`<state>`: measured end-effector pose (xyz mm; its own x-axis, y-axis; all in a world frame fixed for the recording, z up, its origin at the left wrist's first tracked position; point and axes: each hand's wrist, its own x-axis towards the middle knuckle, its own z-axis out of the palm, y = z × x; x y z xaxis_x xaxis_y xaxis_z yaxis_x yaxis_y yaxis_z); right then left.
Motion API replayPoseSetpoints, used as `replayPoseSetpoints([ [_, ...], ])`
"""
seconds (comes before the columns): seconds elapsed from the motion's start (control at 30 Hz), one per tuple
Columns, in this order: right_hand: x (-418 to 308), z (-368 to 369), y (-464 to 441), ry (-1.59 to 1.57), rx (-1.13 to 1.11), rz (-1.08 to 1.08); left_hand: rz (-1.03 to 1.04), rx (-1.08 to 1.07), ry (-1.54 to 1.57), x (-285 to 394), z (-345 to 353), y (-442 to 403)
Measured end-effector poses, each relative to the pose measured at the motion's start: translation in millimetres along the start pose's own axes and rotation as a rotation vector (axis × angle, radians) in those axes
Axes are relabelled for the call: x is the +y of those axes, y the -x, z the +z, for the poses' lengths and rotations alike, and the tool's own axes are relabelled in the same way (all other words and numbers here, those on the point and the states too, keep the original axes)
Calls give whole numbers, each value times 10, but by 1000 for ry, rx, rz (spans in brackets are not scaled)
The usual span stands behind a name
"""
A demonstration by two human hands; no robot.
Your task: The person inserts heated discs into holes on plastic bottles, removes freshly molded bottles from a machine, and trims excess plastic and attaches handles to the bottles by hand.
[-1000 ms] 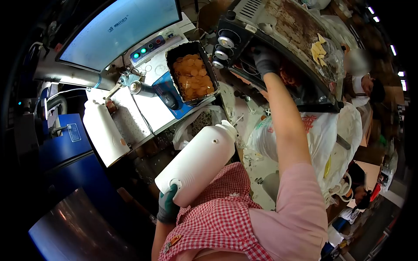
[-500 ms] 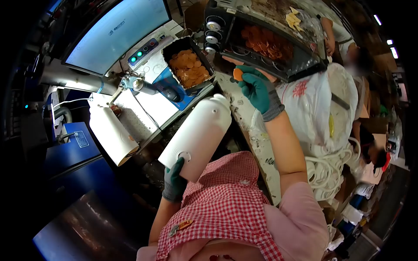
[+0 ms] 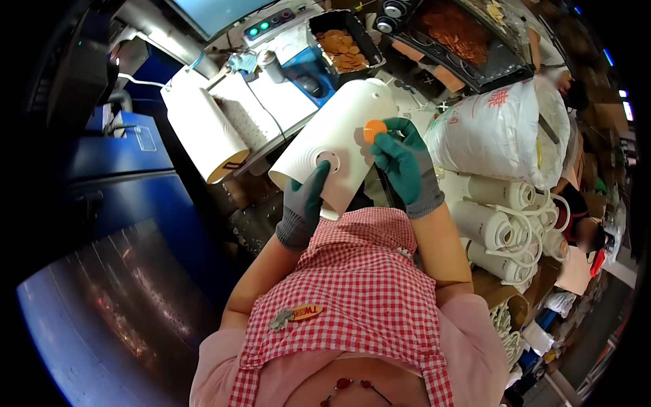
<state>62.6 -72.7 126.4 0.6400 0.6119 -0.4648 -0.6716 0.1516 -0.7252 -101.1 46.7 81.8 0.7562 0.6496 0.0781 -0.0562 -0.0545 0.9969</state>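
Head view: orange disc pinched beside a white cylinder

At far left, a blue cabinet (image 3: 108, 159) carries a small plate (image 3: 146, 138) whose writing is too small to read. A second white cylinder (image 3: 203, 129) lies at the bench edge, below a screen (image 3: 220, 10) cut off by the frame, with no lettering legible. Next comes a control box (image 3: 278, 28) with two green lights.

The gloved left hand (image 3: 303, 207) is closed around the near end of a white cylinder (image 3: 346, 122), thumb on top at a round recess, the other fingers hidden beneath. Below, an apron badge (image 3: 308, 312) shows letters that seem to begin "TW"; the rest is unclear.

The orange disc (image 3: 374, 130) is in front of the cylinder's right side; whether they touch, I cannot tell. The gloved right hand (image 3: 405, 166) pinches its edge, thumb and fingertips nearly together.

The step in hand looks like bringing disc and cylinder together; the next move calls for a steady left grip and a light, careful pinch.

Farther right, more white cylinders (image 3: 488, 224) lie stacked with hoses, beneath a plastic bag (image 3: 491, 125) printed with red characters, too blurred to read.
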Motion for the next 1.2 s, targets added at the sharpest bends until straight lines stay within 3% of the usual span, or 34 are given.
replayPoseSetpoints([
  [0.07, 105, 189, 173, 242, -54, -161, -331, 48, 362, 104, 0, 56],
  [0.1, 160, 220, 212, 323, -66, -181, -338, 60, 362, 106, -43, 101],
  [0.17, 337, 138, 231, 451, -76, -280, -63, -81, 48, 132, -112, 185],
  [0.2, 406, 101, 249, 576, -83, -391, -75, -72, 50, 177, -118, 238],
  [0.27, 439, 121, 294, 475, -55, -452, -347, -49, 379, 358, -94, 268],
  [0.33, 364, 97, 332, 764, -79, -578, -299, -70, 301, 328, -126, 293],
  [0.37, 344, 140, 372, 546, -59, -463, -314, -62, 311, 320, -120, 293],
  [0.43, 291, 204, 444, 491, -87, -410, -417, -71, 253, 393, -125, 308],
  [0.5, 258, 160, 460, 454, -155, -287, -357, -78, 179, 432, -69, 334],
  [0.57, 255, 190, 474, 468, -167, -330, -257, -108, 75, 385, -48, 344],
  [0.63, 247, 161, 468, 536, -196, -410, -281, -124, 94, 450, -31, 340],
  [0.9, 128, 106, 508, 585, -246, -345, -338, -146, 50, 501, 37, 401],
  [1.0, 123, 78, 530, 587, -259, -324, -251, -184, -79, 491, 54, 435],
  [1.07, 101, 79, 537, 592, -263, -300, -50, -121, -60, 454, 65, 486],
  [1.2, 55, 63, 556, 578, -280, -100, 37, -167, -298, 456, -11, 479],
])
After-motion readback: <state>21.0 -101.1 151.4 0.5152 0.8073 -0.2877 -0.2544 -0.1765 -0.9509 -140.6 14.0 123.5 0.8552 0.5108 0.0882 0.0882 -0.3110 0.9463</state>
